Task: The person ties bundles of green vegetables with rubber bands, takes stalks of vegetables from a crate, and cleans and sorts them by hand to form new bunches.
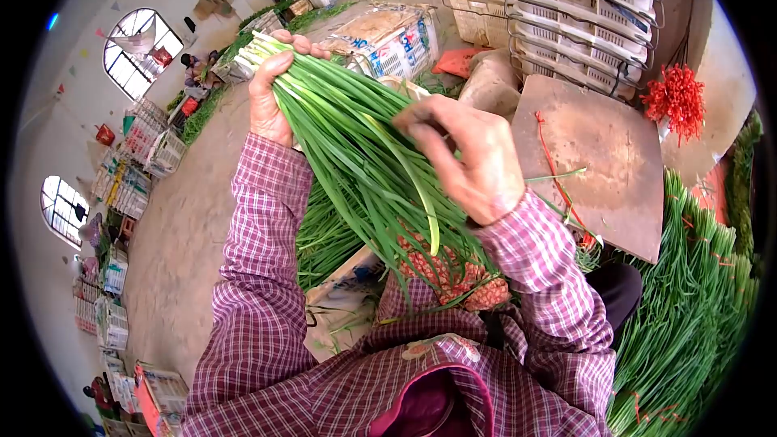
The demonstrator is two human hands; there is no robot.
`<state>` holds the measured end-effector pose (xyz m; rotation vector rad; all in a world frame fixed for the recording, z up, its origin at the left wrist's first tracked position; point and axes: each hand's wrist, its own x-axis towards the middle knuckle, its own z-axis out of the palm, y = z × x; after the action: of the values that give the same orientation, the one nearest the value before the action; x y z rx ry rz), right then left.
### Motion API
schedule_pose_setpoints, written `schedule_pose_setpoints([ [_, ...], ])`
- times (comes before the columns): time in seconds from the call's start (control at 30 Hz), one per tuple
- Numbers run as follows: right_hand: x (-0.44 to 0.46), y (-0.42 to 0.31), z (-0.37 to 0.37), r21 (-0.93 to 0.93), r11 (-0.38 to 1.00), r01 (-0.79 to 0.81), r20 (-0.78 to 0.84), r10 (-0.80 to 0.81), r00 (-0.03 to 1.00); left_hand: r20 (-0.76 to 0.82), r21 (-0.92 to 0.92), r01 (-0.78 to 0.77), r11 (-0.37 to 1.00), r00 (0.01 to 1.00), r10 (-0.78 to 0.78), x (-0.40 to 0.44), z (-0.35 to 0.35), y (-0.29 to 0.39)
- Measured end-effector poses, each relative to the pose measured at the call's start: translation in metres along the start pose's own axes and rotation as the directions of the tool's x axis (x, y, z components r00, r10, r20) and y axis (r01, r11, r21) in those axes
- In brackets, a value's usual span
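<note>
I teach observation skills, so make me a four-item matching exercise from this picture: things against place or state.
1. Left hand
2. Red tie cluster
3. White crates
4. Brown board

A. Stacked, with dark wire handles
B. Has a red strip lying on it
C. Gripping the chive bunch near its pale ends
D. Hanging at the right

Pairs: 1-C, 2-D, 3-A, 4-B

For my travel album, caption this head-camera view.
Left fingers clasp a bunch of long, white-stemmed green leaves; right fingers at its side.
</note>
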<state>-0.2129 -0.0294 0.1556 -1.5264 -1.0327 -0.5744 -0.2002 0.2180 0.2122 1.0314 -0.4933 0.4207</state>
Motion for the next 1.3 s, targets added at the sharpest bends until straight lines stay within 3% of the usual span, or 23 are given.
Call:
schedule_pose_setpoints([
  [0.13,0.01,0.009,0.023,-0.079,0.997,-0.011,-0.008,0.011,1.0,0.066,0.01,0.015,1.0,0.998,-0.015,-0.004,0.011,-0.002],
  [0.23,0.011,0.007,0.03,-0.229,0.967,-0.109,0.008,0.114,0.993,0.112,-0.001,0.013,1.0,0.994,-0.013,-0.005,0.016,-0.005],
  [0.47,0.019,0.005,0.038,-0.232,0.961,-0.149,-0.001,0.153,0.988,0.171,0.044,0.036,0.998,0.984,-0.043,-0.004,0.016,-0.011],
  [0.53,0.021,0.012,0.039,-0.149,0.979,-0.141,-0.013,0.14,0.99,0.15,0.063,0.036,0.997,0.988,-0.045,-0.005,0.018,-0.011],
  [0.63,0.026,0.006,0.028,0.041,0.943,-0.329,0.115,0.323,0.939,0.16,0.082,0.036,0.996,0.986,-0.049,-0.003,0.019,-0.01],
  [0.73,0.029,0.019,0.023,0.154,0.938,-0.312,0.133,0.293,0.947,0.21,0.143,0.042,0.989,0.975,-0.072,0.0,0.018,-0.008],
  [0.8,0.031,0.019,0.012,0.094,0.944,-0.317,0.138,0.303,0.943,0.223,0.14,0.083,0.987,0.968,-0.113,0.002,0.017,-0.009],
  [0.87,0.036,0.014,0.001,-0.073,0.975,-0.209,0.107,0.216,0.971,0.228,0.15,0.1,0.984,0.965,-0.133,0.004,0.016,-0.009],
  [0.93,0.039,0.013,-0.008,-0.238,0.971,0.002,0.041,0.008,0.999,0.235,0.169,0.107,0.98,0.961,-0.145,0.006,0.017,-0.011],
  [1.2,0.051,0.005,-0.051,-0.576,0.814,0.074,-0.009,-0.097,0.995,0.22,0.326,0.165,0.931,0.944,-0.244,0.005,0.031,-0.016],
  [1.27,0.051,0.013,-0.066,-0.71,0.701,0.071,-0.089,-0.189,0.978,0.266,0.328,0.166,0.93,0.928,-0.259,0.007,0.03,-0.016],
  [1.3,0.047,0.009,-0.08,-0.73,0.683,-0.006,-0.099,-0.097,0.99,0.267,0.327,0.165,0.93,0.928,-0.259,0.007,0.027,-0.017],
])
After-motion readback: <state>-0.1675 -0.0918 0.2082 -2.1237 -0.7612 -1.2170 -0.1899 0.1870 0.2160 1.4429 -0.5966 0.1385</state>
